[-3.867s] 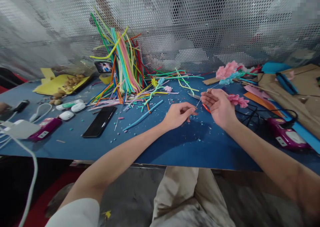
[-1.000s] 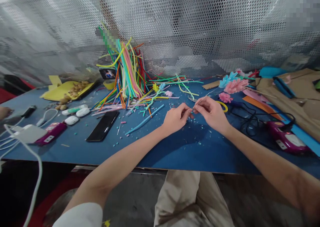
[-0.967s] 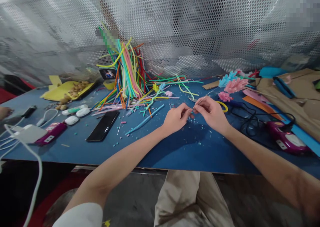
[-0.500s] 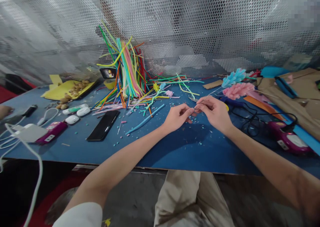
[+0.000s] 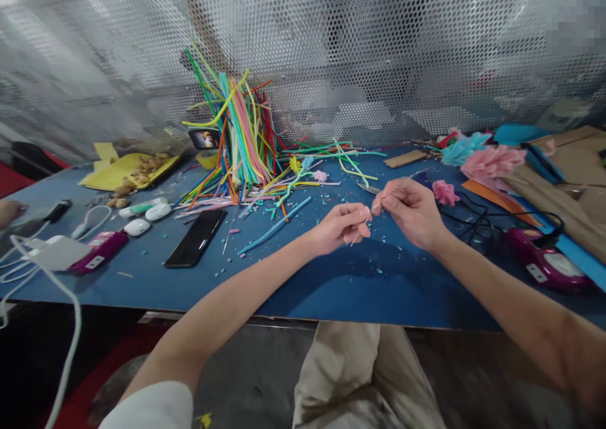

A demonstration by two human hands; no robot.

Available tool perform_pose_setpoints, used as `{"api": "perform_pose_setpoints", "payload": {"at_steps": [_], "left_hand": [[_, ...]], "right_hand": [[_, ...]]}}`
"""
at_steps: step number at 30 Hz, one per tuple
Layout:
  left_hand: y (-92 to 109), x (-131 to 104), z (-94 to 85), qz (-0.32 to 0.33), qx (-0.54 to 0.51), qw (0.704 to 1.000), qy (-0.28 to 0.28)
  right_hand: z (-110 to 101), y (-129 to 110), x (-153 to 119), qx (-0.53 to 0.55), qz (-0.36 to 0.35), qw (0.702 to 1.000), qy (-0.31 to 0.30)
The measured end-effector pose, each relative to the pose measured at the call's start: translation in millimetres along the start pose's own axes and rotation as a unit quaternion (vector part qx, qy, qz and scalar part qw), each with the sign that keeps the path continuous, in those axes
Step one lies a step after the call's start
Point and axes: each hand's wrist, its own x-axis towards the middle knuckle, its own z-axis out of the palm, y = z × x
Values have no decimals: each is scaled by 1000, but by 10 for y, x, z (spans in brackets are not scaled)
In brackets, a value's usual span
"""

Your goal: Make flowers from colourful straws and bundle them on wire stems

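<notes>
Over the blue table, my left hand point(image 5: 341, 228) is closed in a pinch on a thin pale wire-like stem point(image 5: 354, 240), whose end pokes out below the fingers. My right hand point(image 5: 411, 213) is also pinched, its fingertips close to the left ones; what it grips is too small to make out. A metal blade-like tool point(image 5: 369, 189) lies just behind the fingertips. Beyond my right hand are a fluffy blue flower point(image 5: 466, 149), a fluffy pink flower point(image 5: 493, 161) and a smaller pink flower point(image 5: 445, 193). Whether they connect to that hand is hidden.
A tall bunch of coloured pipe cleaners point(image 5: 241, 132) stands at the back. A black phone point(image 5: 196, 238), a light-blue pipe cleaner point(image 5: 275, 226) and earbud cases point(image 5: 137, 227) lie leftward. Purple power strips point(image 5: 544, 258) with cables sit at both sides. Someone's hand point(image 5: 9, 213) shows at far left.
My hands have drawn slightly apart, and the pale stem now shows below my left fingers. The blue and pink flowers have shifted right, and the smaller pink flower has come into view.
</notes>
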Motion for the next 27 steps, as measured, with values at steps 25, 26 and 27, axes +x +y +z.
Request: {"api": "perform_pose_setpoints", "payload": {"at_steps": [25,26,27], "left_hand": [[-71,30,-37,382,563,698,224],[-94,35,-8,370,541,723,217],[-112,35,21,359,526,742,208]], "right_hand": [[55,1,26,129,72,979,141],[44,-15,32,138,73,978,137],[34,-28,37,140,72,979,133]]}}
